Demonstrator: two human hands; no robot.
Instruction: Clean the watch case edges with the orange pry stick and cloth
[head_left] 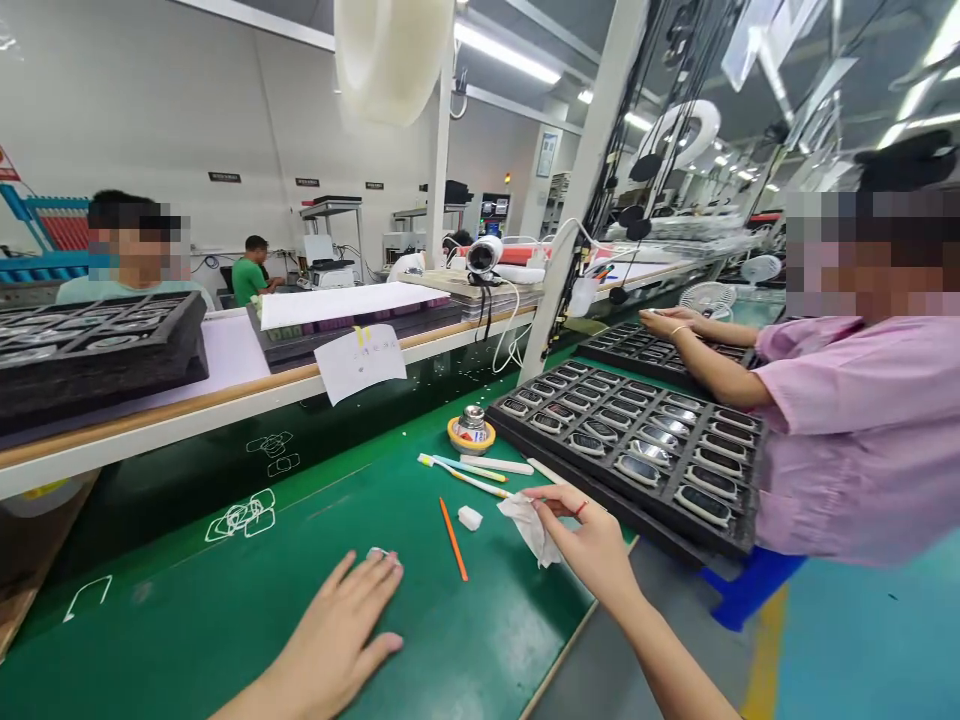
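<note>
My left hand [349,625] lies flat on the green work surface [247,650], fingers stretched out. A small pale piece shows at its fingertips, too little of it visible to name. My right hand [585,540] pinches a crumpled white wipe [531,528], which hangs over the surface near its right edge. Between the hands lie an orange stick [453,540] and a small white block [470,518]. Beyond the wipe are thin brushes [472,482], a pale bar [496,465] and a metal-topped bottle [472,420] in an orange-rimmed bowl.
A black tray [637,440] of several oval, dark-screened devices stands right of my right hand. Behind it, a co-worker in pink [870,430] handles something over another tray [667,355]. White loops [244,517] lie to the left. A raised shelf [225,400] runs along the back.
</note>
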